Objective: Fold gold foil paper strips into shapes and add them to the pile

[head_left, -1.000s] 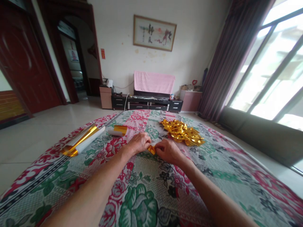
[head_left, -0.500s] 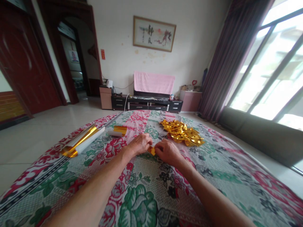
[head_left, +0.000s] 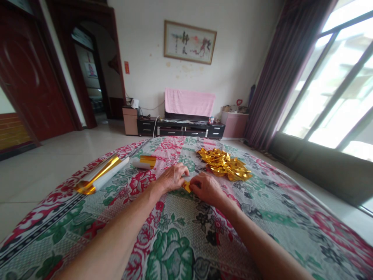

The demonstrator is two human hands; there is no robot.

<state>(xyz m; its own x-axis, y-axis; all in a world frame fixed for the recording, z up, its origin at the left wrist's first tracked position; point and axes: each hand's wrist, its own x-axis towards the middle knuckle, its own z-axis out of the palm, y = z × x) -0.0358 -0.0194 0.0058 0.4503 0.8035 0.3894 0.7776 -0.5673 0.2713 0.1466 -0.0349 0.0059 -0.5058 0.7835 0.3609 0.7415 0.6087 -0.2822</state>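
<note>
Daylight floods in through the window (head_left: 335,101) beyond the right edge of the surface (head_left: 276,190), its panes washed out white. The gold foil pile (head_left: 224,163) glints; the doorway (head_left: 90,83) past the far left edge is dim. Wide-angle distortion stretches the margins; fine detail looks soft.

Left forearm (head_left: 122,227): bare, slanting inward from lower left | left hand (head_left: 172,177): back upward, fingers bent toward the right, fingertip closure unclear | right forearm (head_left: 253,229): bare, slanting inward from lower right | right hand (head_left: 207,187): fingers curled under, thumb and forefinger pinched | hands: close together, not touching
</note>
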